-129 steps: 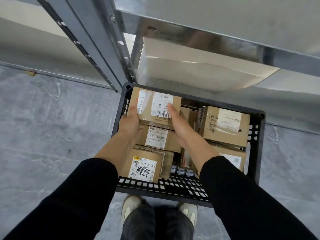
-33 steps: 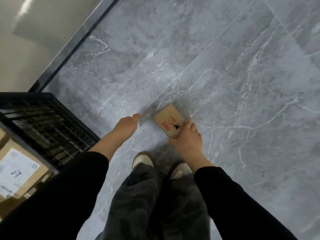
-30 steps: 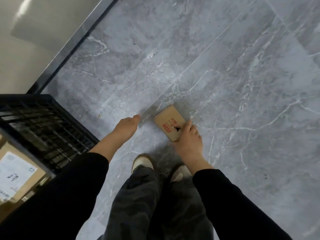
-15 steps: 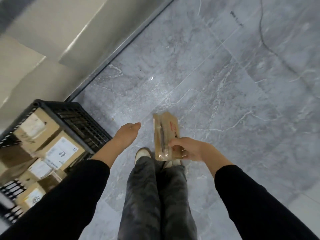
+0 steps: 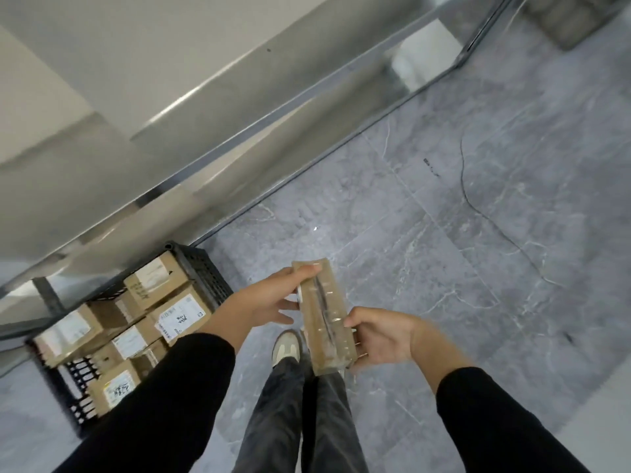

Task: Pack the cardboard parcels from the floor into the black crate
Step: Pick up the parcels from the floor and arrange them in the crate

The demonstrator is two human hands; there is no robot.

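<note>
item: taped parcel (image 5: pixel 324 315), both hands gripping it — left hand (image 5: pixel 266 302) far end, right hand (image 5: pixel 382 339) near end (black crate (image 5: pixel 201 268) sitting left, grey floor (image 5: pixel 444 250) lying open rightward).

The parcel (image 5: pixel 325 317) is coloured brown. The crate (image 5: pixel 205 272) is coloured black, and the floor (image 5: pixel 461 268) is veined white on grey.

- Floor (image 5: pixel 478 240): grey marble-pattern tiles, white veining.
- Black crate (image 5: pixel 205 274): stands directly on the floor, at left.
- Shoe (image 5: pixel 286 346): planted on the floor, right of the crate.
</note>
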